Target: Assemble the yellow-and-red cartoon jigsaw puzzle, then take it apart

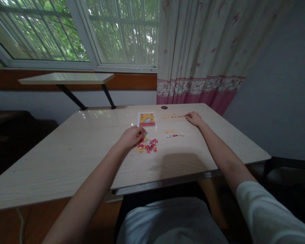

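My right hand [194, 118] reaches to the right end of a row of yellow jigsaw pieces [174, 116], its fingertips pinched on a puzzle piece there. My left hand [133, 135] is curled at the upper left edge of a loose heap of red, yellow and white jigsaw pieces [148, 145]. Whatever those curled fingers hold is too small to tell. Between the hands lies a picture card [146, 119] showing a white cartoon figure on yellow and red. A short strip of red and white pieces [175, 136] sits nearer me, with a few yellow pieces [169, 131] just above it.
The pale wooden desk [91, 145] has a round cable hole [164, 107] near its back edge. A raised shelf [68, 78] on black legs stands at the back left. Behind the desk are a barred window [122, 34] and a patterned curtain [193, 51].
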The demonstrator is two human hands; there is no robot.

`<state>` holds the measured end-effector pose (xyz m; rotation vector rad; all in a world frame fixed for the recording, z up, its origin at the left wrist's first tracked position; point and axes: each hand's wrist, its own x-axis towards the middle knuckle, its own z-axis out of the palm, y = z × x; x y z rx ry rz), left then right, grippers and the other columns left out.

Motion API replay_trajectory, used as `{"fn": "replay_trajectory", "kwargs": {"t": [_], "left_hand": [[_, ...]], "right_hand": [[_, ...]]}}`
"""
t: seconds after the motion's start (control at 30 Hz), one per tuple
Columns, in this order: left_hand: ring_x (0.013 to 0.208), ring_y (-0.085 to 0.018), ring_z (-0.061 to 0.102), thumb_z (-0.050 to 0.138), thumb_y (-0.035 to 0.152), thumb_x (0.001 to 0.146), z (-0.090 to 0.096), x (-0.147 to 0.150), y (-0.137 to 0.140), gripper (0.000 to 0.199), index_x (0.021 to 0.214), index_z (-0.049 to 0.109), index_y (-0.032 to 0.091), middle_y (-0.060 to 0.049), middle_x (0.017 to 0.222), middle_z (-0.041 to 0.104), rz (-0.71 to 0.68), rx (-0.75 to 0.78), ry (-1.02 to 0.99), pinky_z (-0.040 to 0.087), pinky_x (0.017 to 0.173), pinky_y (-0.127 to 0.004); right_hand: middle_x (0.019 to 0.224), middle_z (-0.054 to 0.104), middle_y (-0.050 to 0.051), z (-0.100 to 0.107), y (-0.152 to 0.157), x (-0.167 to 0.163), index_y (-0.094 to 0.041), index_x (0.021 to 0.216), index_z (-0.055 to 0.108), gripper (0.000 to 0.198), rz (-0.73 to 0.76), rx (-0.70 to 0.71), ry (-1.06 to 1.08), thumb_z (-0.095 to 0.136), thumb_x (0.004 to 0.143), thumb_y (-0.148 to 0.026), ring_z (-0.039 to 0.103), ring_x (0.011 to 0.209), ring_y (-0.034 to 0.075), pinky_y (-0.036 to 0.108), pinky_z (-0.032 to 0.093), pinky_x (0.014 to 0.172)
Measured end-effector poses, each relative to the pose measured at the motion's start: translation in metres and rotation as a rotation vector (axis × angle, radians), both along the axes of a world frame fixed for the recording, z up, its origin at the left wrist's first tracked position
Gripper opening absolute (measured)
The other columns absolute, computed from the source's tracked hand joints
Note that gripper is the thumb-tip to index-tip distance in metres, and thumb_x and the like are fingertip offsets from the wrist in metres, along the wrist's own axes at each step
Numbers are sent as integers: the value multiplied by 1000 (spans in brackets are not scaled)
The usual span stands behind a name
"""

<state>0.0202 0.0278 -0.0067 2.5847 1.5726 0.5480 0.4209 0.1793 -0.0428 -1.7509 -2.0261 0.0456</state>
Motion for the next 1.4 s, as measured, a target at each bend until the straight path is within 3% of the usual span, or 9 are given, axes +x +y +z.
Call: {"fn": "replay_trajectory", "kwargs": {"t": [0.27, 0.67, 0.87, 1.03, 1.27, 1.4], "left_hand": [[71, -19, 57, 47, 30, 87, 0, 0, -2, 26, 94, 68, 18, -9, 80, 63, -17, -11, -10, 41, 69, -30], [70, -18, 57, 46, 32, 87, 1, -1, -1, 28, 94, 69, 17, -9, 79, 64, -10, -25, -4, 41, 67, -28], [69, -18, 58, 47, 24, 83, 10, -9, -2, 26, 92, 69, 15, -10, 78, 66, 45, -47, 30, 40, 65, -28], [63, -18, 57, 47, 26, 83, 16, -19, -2, 26, 91, 70, 15, -9, 75, 68, 91, -77, 8, 39, 62, -28], [63, -17, 58, 48, 27, 82, 11, -19, 0, 25, 87, 69, 16, -7, 74, 68, 67, -131, 10, 39, 63, -27], [64, -18, 59, 48, 28, 82, 13, -13, -4, 26, 87, 70, 15, -8, 76, 69, 44, -158, -4, 40, 64, -27]], "right_hand": [[101, 72, 10, 1, -3, -7, -17, 104, 73, 29, 52, -17, -16, 54, 85, -27, 64, 94, 20, 29, 47, 84], [113, 69, 8, 7, -11, -12, -20, 110, 70, 31, 87, -29, -91, 47, 90, -21, 61, 101, 20, 30, 43, 88], [112, 67, 11, 17, -23, -19, -19, 109, 70, 30, 127, 66, -142, 48, 89, -22, 57, 105, 24, 37, 40, 93], [103, 69, 12, 34, -50, -55, -16, 101, 72, 25, 396, 140, -145, 51, 88, -23, 57, 98, 23, 36, 39, 92], [103, 69, 8, 44, -107, -133, -19, 109, 68, 26, 939, 24, -220, 54, 89, -28, 58, 96, 19, 34, 39, 88], [106, 67, 10, 41, -127, -153, -18, 112, 66, 30, 1031, -17, -262, 53, 91, -35, 57, 97, 21, 36, 39, 86]]}}
